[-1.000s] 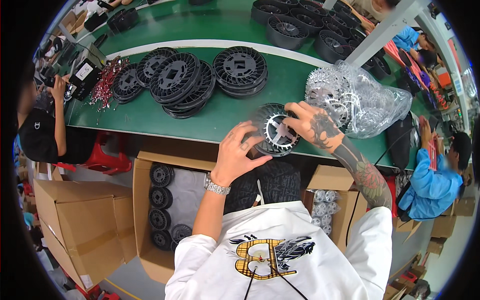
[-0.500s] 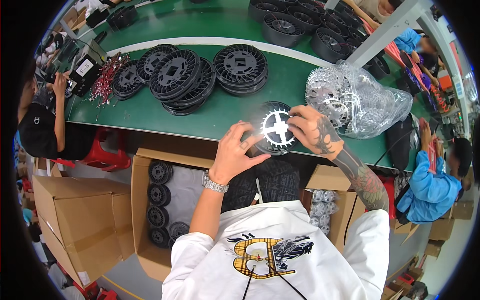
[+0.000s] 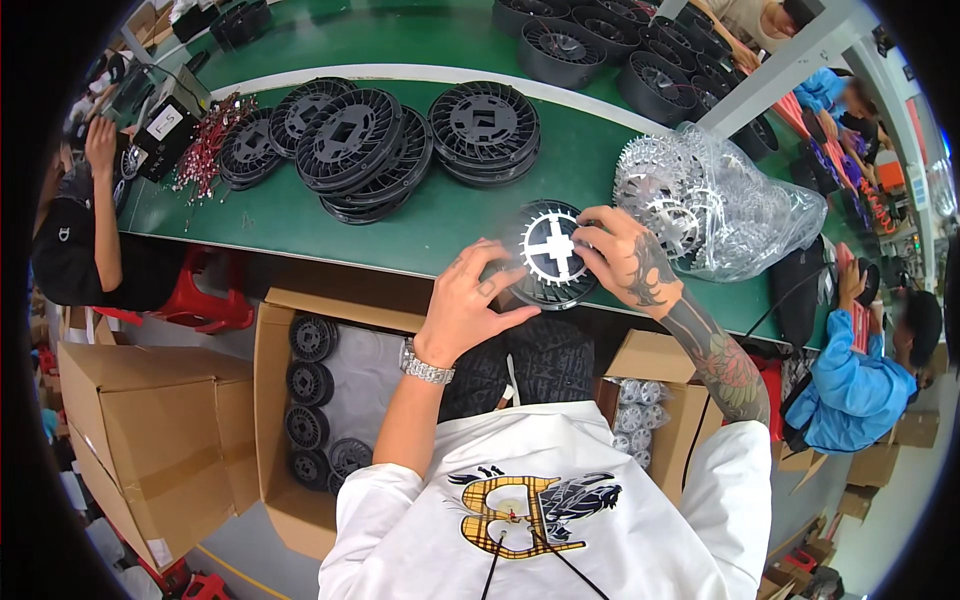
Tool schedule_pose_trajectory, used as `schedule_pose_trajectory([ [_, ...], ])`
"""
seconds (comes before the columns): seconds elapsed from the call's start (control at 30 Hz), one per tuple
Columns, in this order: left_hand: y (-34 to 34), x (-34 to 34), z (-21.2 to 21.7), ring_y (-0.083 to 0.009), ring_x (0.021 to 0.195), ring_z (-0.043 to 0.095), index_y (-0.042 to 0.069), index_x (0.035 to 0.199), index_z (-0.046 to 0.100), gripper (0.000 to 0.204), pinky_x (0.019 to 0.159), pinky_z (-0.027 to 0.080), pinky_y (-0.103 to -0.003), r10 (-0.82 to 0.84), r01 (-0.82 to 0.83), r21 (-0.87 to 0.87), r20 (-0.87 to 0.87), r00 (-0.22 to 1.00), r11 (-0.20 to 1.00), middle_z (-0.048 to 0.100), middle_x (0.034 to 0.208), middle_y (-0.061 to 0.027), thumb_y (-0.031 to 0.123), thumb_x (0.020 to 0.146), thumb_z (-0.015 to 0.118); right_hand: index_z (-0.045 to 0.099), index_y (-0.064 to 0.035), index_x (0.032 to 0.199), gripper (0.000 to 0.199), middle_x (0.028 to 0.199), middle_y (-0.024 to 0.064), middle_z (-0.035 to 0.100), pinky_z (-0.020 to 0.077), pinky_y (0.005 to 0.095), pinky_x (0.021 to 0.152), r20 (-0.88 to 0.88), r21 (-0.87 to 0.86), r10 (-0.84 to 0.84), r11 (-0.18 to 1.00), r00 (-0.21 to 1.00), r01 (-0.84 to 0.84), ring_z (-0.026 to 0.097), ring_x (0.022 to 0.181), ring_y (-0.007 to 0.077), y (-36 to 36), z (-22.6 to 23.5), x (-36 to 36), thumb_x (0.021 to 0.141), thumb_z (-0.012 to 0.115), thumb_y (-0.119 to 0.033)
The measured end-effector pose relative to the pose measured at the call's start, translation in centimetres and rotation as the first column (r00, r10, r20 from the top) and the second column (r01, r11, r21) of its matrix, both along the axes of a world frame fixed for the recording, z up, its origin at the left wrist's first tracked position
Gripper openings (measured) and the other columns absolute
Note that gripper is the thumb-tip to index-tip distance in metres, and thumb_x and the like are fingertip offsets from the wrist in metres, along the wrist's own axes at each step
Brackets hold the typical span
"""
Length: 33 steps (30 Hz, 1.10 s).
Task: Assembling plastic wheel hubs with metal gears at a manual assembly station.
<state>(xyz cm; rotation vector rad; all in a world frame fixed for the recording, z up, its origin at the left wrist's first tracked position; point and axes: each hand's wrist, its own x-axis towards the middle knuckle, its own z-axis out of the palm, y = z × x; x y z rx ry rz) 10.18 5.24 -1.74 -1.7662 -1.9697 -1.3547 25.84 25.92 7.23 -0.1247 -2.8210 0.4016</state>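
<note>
A long green work table (image 3: 330, 225) fills the top of the view, in a busy workshop with other people at both sides. Below the grip, on the floor, sits a big open brown cardboard box (image 3: 272, 420) with black round wheels lying flat inside it. Up and to the left of the grip, flat black plastic ribbed discs (image 3: 375, 145) lie in leaning stacks on the table. Just to the right of the grip, a clear plastic bag (image 3: 735, 215) is full of shiny silver toothed rings.

Both hands meet at the near edge of the table. The left hand (image 3: 470, 305) has its fingers curled around the left rim of a black round plastic wheel (image 3: 548, 282). The right hand (image 3: 620, 255) presses a silver toothed ring with a cross in its middle (image 3: 550, 247) onto the top of that wheel, fingers bent over the ring's right side. A silver metal wristwatch (image 3: 427, 365) is on the left wrist.
</note>
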Motion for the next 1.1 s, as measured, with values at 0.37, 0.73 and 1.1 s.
schedule_pose_trajectory([
  [0.37, 0.13, -0.07, 0.38, -0.0327, 0.115, 0.067, 0.011, 0.099, 0.066, 0.047, 0.091, 0.059, -0.043, -0.008, 0.008, 0.027, 0.009, 1.000, 1.000, 0.065, 0.115, -0.0067, 0.035, 0.069, 0.093, 0.072, -0.0021, 0.105, 0.018, 0.115, 0.0119, 0.065, 0.0567, 0.0418, 0.082, 0.007, -0.006, -0.006, 1.000, 1.000, 0.006, 0.067, 0.098, 0.0318, -0.12, -0.34, 0.08, 0.088, 0.073, -0.006],
  [0.73, 0.01, -0.03, 0.48, -0.0313, 0.115, 0.069, 0.010, 0.097, 0.067, 0.044, 0.090, 0.060, -0.043, -0.005, 0.005, -0.016, 0.034, 0.999, 1.000, 0.066, 0.115, -0.0063, 0.035, 0.070, 0.092, 0.072, -0.0030, 0.105, 0.018, 0.117, 0.0112, 0.066, 0.0566, 0.0416, 0.083, 0.025, 0.040, 0.011, 0.999, 1.000, -0.012, 0.067, 0.099, 0.0316, 0.35, -0.23, -0.35, 0.088, 0.073, -0.006],
  [1.1, 0.08, 0.00, 0.76, -0.0307, 0.114, 0.069, 0.009, 0.094, 0.068, 0.042, 0.088, 0.060, -0.042, -0.008, 0.008, -0.004, 0.040, 0.999, 1.000, 0.066, 0.114, -0.0059, 0.034, 0.070, 0.091, 0.073, -0.0033, 0.105, 0.019, 0.115, 0.0103, 0.066, 0.0564, 0.0414, 0.082, 0.017, 0.017, -0.003, 1.000, 1.000, 0.002, 0.067, 0.097, 0.0311, 0.31, -0.38, -0.32, 0.086, 0.074, -0.005],
])
